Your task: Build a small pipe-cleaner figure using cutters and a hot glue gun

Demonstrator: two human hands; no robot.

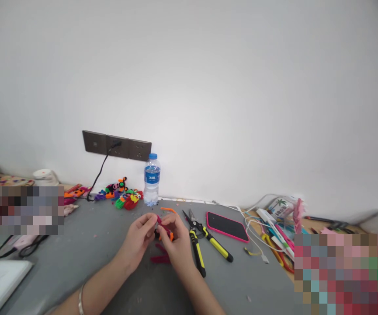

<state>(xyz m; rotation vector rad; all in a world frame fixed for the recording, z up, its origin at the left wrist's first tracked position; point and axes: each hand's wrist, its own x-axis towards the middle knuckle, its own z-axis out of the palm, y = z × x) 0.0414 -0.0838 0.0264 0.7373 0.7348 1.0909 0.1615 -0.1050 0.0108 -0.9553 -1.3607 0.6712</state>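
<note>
My left hand (139, 240) and my right hand (177, 239) are close together above the grey mat (110, 271). Between my fingertips runs a magenta pipe cleaner (163, 224), pinched from both sides. Just under it, an orange and black fuzzy piece (171, 236) shows partly between my hands; my fingers hide the rest of its shape. More magenta pipe cleaner (160, 259) lies on the mat below, beside my right hand. An orange strip (168, 209) sticks out behind my right fingers. Pliers (205, 239) with yellow and black handles lie spread to the right of my right hand.
A water bottle (152, 183) stands at the wall, with colourful pipe-cleaner figures (130, 200) to its left. A pink-cased phone (227, 226) lies beyond the pliers. White cables (250, 227) and a pile of pens (275, 227) are at right; a white box (3, 284) is front left.
</note>
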